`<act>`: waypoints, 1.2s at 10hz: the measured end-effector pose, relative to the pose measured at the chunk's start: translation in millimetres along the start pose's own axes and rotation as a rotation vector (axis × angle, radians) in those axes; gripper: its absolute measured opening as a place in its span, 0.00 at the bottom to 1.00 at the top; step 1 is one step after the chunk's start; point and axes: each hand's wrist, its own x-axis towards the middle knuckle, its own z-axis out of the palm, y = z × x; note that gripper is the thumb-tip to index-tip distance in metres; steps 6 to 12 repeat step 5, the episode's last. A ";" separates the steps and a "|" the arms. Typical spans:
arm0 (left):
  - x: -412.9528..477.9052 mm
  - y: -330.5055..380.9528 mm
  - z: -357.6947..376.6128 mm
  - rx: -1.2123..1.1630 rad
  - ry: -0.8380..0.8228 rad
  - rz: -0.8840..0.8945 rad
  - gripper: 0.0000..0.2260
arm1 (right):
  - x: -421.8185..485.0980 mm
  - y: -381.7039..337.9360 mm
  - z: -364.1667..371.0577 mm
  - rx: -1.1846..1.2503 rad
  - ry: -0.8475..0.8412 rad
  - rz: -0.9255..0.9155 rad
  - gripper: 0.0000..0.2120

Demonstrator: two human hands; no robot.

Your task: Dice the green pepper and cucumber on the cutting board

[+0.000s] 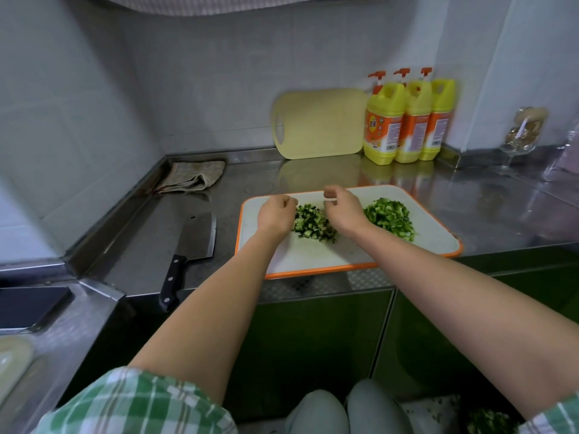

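Nearest the camera are the green plaid sleeves (pixel 134 402) and two pale knees (pixel 316 411), with both bare forearms reaching forward over green cabinet doors (pixel 313 339). Low at the left a dark phone (pixel 28 305) lies flat on a steel ledge. On the steel surface (pixel 485 214) a cleaver (pixel 194 242) lies flat to the left of the cutting board, apart from it, with its black handle jutting over the front edge. The white, orange-rimmed cutting board (pixel 313 255) sits at the surface's front edge. On it lie two separate heaps: the diced cucumber (pixel 313 228), dark-skinned and pale inside, near the middle, and the diced green pepper (pixel 390 217), brighter green, toward the right. The left grip (pixel 275 214) is at the cucumber heap's left side, knuckles up and fingers curled under; I cannot tell whether it grasps any pieces. The right grip (pixel 344 211) is between the two heaps, over the cucumber's right side, its fingertips drawn together toward the thumb; whether anything is pinched there is too small to tell. Farther back at the left a crumpled checked cloth (pixel 194 177) lies in the corner of the surface. Against the tiled wall a pale yellow board (pixel 319 123) leans on its long edge, and just beside it to the right stand three yellow pump bottles (pixel 407 120) in a row, touching. Far right, a stemmed glass (pixel 520 136) holds brownish contents, blurred.
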 end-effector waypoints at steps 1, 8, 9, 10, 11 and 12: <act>5.0 -4.9 -1.8 0.192 0.069 0.025 0.10 | -1.4 -3.0 0.6 0.024 0.101 0.018 0.17; 8.9 -5.1 8.0 0.343 0.149 0.019 0.15 | 1.7 0.0 6.6 -0.056 0.149 -0.074 0.10; 8.9 -5.1 8.0 0.343 0.149 0.019 0.15 | 1.7 0.0 6.6 -0.056 0.149 -0.074 0.10; 8.9 -5.1 8.0 0.343 0.149 0.019 0.15 | 1.7 0.0 6.6 -0.056 0.149 -0.074 0.10; 8.9 -5.1 8.0 0.343 0.149 0.019 0.15 | 1.7 0.0 6.6 -0.056 0.149 -0.074 0.10; 8.9 -5.1 8.0 0.343 0.149 0.019 0.15 | 1.7 0.0 6.6 -0.056 0.149 -0.074 0.10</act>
